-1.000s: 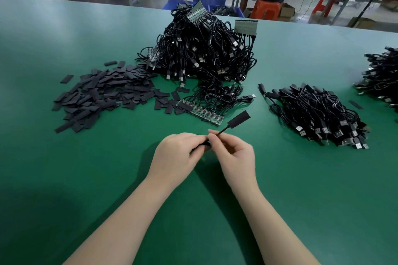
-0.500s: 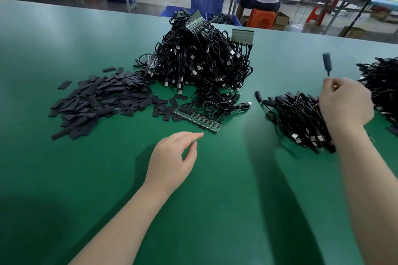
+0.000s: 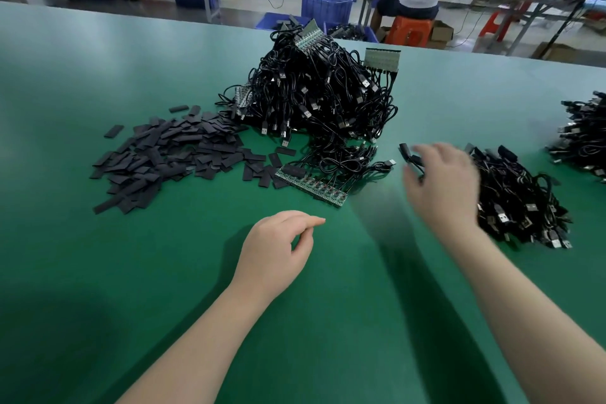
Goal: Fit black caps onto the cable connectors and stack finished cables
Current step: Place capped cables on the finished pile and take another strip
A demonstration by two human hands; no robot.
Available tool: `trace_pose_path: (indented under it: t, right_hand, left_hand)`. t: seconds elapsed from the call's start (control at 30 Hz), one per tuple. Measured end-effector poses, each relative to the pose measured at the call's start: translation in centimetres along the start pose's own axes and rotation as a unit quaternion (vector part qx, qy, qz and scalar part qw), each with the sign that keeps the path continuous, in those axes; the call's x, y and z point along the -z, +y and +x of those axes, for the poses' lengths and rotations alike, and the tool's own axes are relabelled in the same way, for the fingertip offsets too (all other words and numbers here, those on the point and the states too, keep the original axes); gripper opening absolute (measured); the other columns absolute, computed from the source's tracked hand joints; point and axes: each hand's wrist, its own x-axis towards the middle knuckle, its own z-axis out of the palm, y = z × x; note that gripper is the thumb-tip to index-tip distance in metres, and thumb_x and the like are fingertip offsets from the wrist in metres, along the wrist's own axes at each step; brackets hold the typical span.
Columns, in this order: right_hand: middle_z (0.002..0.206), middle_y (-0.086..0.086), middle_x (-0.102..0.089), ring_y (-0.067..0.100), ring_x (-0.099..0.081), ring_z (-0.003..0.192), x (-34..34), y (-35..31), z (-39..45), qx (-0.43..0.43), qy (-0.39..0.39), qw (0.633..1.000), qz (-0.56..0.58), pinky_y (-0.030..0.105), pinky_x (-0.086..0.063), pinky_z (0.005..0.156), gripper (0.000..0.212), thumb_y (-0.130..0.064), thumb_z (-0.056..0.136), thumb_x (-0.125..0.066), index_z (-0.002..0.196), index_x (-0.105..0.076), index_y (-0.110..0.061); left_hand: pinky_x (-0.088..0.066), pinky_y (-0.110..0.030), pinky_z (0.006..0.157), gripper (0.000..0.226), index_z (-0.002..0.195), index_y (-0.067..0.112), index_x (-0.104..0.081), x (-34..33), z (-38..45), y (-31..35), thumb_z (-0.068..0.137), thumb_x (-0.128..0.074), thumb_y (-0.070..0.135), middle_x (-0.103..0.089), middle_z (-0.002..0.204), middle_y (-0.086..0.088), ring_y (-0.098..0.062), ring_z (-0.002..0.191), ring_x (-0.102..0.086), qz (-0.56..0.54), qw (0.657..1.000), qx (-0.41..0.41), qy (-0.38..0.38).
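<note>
Head view: my left hand (image 3: 275,256) hovers loosely curled, holding nothing, over the green worktop (image 3: 98,272); my blurred right hand (image 3: 442,187), fingers spread, holds nothing beside the stacked black capped cables (image 3: 518,197).

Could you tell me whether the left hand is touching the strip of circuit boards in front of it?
Apart. In the head view, bare green table separates the left hand from the circuit board strip.

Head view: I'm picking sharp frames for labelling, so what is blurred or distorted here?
Head view: the right hand is smeared by motion blur; the left hand and the tangled cable heap are sharp; the green table bows from the wide-angle lens, with soft glare at its far edge.
</note>
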Motion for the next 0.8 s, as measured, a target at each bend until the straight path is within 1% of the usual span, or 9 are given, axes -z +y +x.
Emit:
trace_pose_path:
  t: [0.1, 0.23, 0.33, 0.43, 0.47, 0.53, 0.67, 0.73, 0.8]
  right_hand:
    - [0.106, 0.005, -0.067, 0.029, -0.061, 0.101, -1.8, -5.5, -1.5, 0.076, -0.100, 0.988, 0.090, 0.035, -0.047, 0.079, 0.026, -0.036, 0.092, -0.064, 0.110, -0.070, -0.019]
    - [0.119, 0.000, -0.057, 0.024, -0.049, 0.117, -4.8, -8.9, -2.0, 0.055, -0.228, 0.970, 0.056, 0.034, -0.046, 0.080, 0.042, -0.054, 0.090, -0.060, 0.121, -0.062, -0.026]
    - [0.114, 0.004, -0.059, 0.028, -0.051, 0.114, -5.6, -9.3, -1.0, 0.063, -0.217, 0.974, -0.006, 0.033, -0.043, 0.074, 0.042, -0.053, 0.093, -0.056, 0.116, -0.061, -0.018]
    - [0.102, 0.004, -0.067, 0.028, -0.063, 0.096, -5.6, -9.0, -0.5, 0.208, -0.192, 0.947, -0.154, 0.032, -0.036, 0.066, 0.021, -0.032, 0.101, -0.049, 0.106, -0.056, -0.013]
    - [0.095, 0.002, -0.068, 0.026, -0.066, 0.089, -5.3, -8.9, -0.3, 0.244, -0.190, 0.931, -0.193, 0.030, -0.036, 0.063, 0.009, -0.021, 0.097, -0.054, 0.101, -0.057, -0.013]
    - [0.087, 0.000, -0.067, 0.022, -0.067, 0.079, -5.0, -8.2, -0.1, 0.267, -0.174, 0.919, -0.231, 0.028, -0.039, 0.060, 0.007, -0.017, 0.087, -0.065, 0.093, -0.063, -0.015]
    - [0.118, 0.004, -0.058, 0.028, -0.058, 0.111, -5.4, -7.6, 0.2, 0.162, -0.243, 0.951, -0.101, 0.034, -0.046, 0.073, 0.033, -0.038, 0.102, -0.047, 0.124, -0.060, -0.017]
    - [0.124, 0.008, -0.056, 0.030, -0.052, 0.118, -5.4, -7.5, 0.1, 0.103, -0.253, 0.961, -0.036, 0.039, -0.051, 0.083, 0.037, -0.037, 0.101, -0.051, 0.131, -0.059, -0.017]
    - [0.122, 0.009, -0.057, 0.031, -0.053, 0.117, -5.4, -7.5, 0.1, 0.106, -0.257, 0.959, -0.045, 0.039, -0.052, 0.083, 0.036, -0.035, 0.101, -0.050, 0.130, -0.059, -0.015]
  left_hand:
    - [-0.051, -0.030, 0.088, 0.028, 0.104, 0.021, -0.077, 0.1, 0.0, -0.2, 0.088, -0.063, 0.004, -0.072, 0.103, 0.011, -0.001, 0.099, -0.061, 0.000, 1.000, 0.011, 0.002]
    - [-0.051, -0.030, 0.087, 0.028, 0.104, 0.023, -0.077, 0.3, 0.0, -0.6, 0.088, -0.062, 0.005, -0.072, 0.101, 0.012, -0.002, 0.096, -0.061, -0.002, 1.000, 0.025, 0.009]
    - [-0.050, -0.026, 0.086, 0.028, 0.103, 0.025, -0.077, 0.4, 0.1, -0.8, 0.088, -0.062, 0.006, -0.072, 0.101, 0.013, -0.002, 0.097, -0.061, -0.011, 0.999, 0.036, 0.011]
    - [-0.049, -0.023, 0.084, 0.028, 0.103, 0.026, -0.077, 0.3, 0.1, -0.8, 0.089, -0.062, 0.007, -0.071, 0.101, 0.014, -0.001, 0.096, -0.062, -0.013, 0.999, 0.040, 0.009]
    - [-0.049, -0.021, 0.082, 0.028, 0.103, 0.027, -0.077, 0.3, 0.1, -0.8, 0.089, -0.062, 0.007, -0.071, 0.102, 0.015, -0.001, 0.096, -0.062, -0.012, 0.999, 0.039, 0.006]
    - [-0.049, -0.019, 0.079, 0.028, 0.103, 0.027, -0.077, 0.3, 0.0, -0.8, 0.089, -0.062, 0.007, -0.071, 0.101, 0.014, -0.001, 0.094, -0.062, -0.012, 0.999, 0.035, 0.002]
    - [-0.048, -0.019, 0.074, 0.028, 0.103, 0.027, -0.076, 0.2, 0.0, -0.7, 0.088, -0.062, 0.007, -0.071, 0.099, 0.014, -0.003, 0.089, -0.062, -0.017, 0.999, 0.031, -0.003]
    - [-0.050, -0.023, 0.075, 0.028, 0.103, 0.028, -0.076, 0.2, 0.0, -0.7, 0.089, -0.062, 0.009, -0.070, 0.100, 0.015, -0.004, 0.087, -0.063, -0.016, 0.999, 0.034, -0.014]
    - [-0.051, -0.027, 0.072, 0.028, 0.104, 0.030, -0.075, 0.1, 0.0, -0.8, 0.090, -0.061, 0.010, -0.069, 0.100, 0.017, -0.007, 0.080, -0.064, -0.018, 0.999, 0.043, -0.020]
